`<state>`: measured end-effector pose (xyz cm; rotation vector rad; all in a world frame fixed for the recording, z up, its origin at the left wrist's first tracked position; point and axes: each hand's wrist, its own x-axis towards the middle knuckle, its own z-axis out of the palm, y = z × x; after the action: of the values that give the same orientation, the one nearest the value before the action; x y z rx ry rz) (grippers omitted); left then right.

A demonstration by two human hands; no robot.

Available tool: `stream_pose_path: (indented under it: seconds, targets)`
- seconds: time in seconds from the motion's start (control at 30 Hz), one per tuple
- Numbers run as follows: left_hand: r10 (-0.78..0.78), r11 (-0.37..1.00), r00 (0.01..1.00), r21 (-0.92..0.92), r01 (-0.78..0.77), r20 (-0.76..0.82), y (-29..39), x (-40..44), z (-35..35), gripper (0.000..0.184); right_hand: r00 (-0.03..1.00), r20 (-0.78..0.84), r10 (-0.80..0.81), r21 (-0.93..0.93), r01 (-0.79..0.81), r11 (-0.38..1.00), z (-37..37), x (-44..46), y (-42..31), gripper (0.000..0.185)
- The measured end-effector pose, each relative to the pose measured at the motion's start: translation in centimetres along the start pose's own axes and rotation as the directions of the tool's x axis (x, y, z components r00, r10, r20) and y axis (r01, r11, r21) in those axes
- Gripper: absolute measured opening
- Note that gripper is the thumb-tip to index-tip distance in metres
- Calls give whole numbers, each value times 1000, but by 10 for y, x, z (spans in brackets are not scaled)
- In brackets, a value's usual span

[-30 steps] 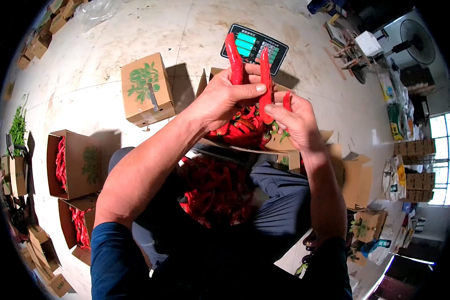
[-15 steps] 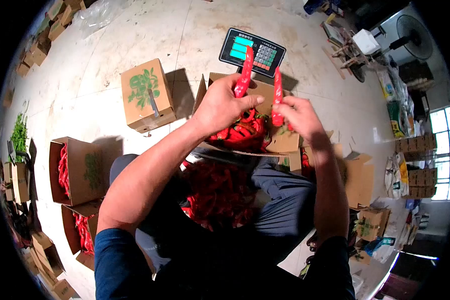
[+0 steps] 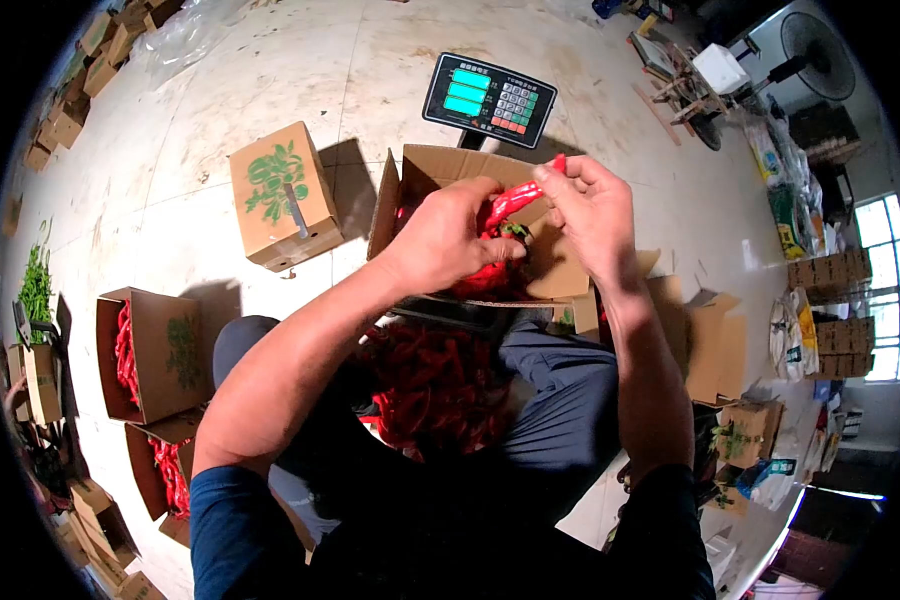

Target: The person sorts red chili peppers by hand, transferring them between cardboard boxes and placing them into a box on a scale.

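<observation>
A red chili pepper [image 3: 516,202] slants over an open cardboard box [image 3: 455,163] that holds more red peppers. My right hand [image 3: 592,212] pinches its upper end between thumb and fingers. Low over the left part of the box, my left hand [image 3: 448,232] has its fingers curled around the pepper's lower side; its thumb reaches toward green stems, and its palm is hidden. Just behind the box stands a scale display [image 3: 489,100] with lit screens. Between my legs lies a heap of red peppers [image 3: 435,385].
Left of the box is a closed carton [image 3: 284,195] with a green print. Farther left, two open cartons [image 3: 170,350] hold red peppers. Green peppers [image 3: 36,285] stand at the far left. A fan [image 3: 818,57] is at the upper right, and an open carton [image 3: 715,345] at the right.
Both hands have come down closer to the box. The two peppers held upright, one per hand, are no longer seen that way; one slanted pepper now shows between the hands.
</observation>
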<state>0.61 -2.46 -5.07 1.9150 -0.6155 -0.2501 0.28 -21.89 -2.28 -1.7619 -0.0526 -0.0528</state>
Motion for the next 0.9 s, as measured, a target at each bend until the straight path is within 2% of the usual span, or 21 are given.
stream_pose_path:
  seconds: [0.1, 0.13, 0.17, 0.27, 0.3, 0.4, 0.43, 0.53, 0.57, 0.67, 0.77, 0.9]
  targets:
    - [-2, 925, 994, -378, 42, 106, -5, 3, -7, 71, 995, -39, -92, 65, 95, 993, -11, 2, 3, 18]
    - [13, 876, 992, -480, 50, 128, -6, 4, -10, 79, 994, -51, -99, 79, 103, 992, -15, 2, 2, 18]
    - [2, 755, 973, -638, 150, 231, -1, 2, -17, 83, 993, -63, -104, 93, 110, 990, -18, 1, 1, 18]
    - [-65, 665, 943, -691, 286, 327, 1, 2, -26, 79, 987, -100, -129, 98, 139, 985, -25, -2, -4, 18]
    - [-63, 638, 933, -704, 311, 354, -5, 4, -25, 72, 982, -118, -150, 96, 162, 982, -27, -2, -5, 18]
    - [-73, 450, 917, -808, 380, 391, -3, 3, -22, 66, 969, -137, -206, 94, 220, 971, -30, -1, -5, 20]
    - [-84, 415, 924, -830, 372, 372, -7, 5, -19, 57, 965, -137, -223, 95, 236, 967, -31, -1, -5, 20]
    - [-122, 356, 930, -859, 367, 347, -15, 8, -12, 47, 967, -144, -209, 55, 219, 974, -29, -4, -5, 22]
    - [-169, 373, 934, -857, 355, 314, -11, 7, -11, 37, 968, -129, -215, 54, 223, 973, -28, -5, -4, 22]
    - [-168, 446, 947, -835, 322, 275, -9, 8, -12, 31, 967, -91, -238, 49, 243, 969, -26, -5, -2, 23]
    - [-152, 540, 986, -830, 141, 69, -7, 9, -8, 30, 960, -91, -263, 59, 269, 961, -26, -3, -2, 25]
    - [-134, 630, 991, -772, 89, 5, -10, 11, -9, 31, 964, -90, -252, 80, 259, 963, -22, -3, 0, 26]
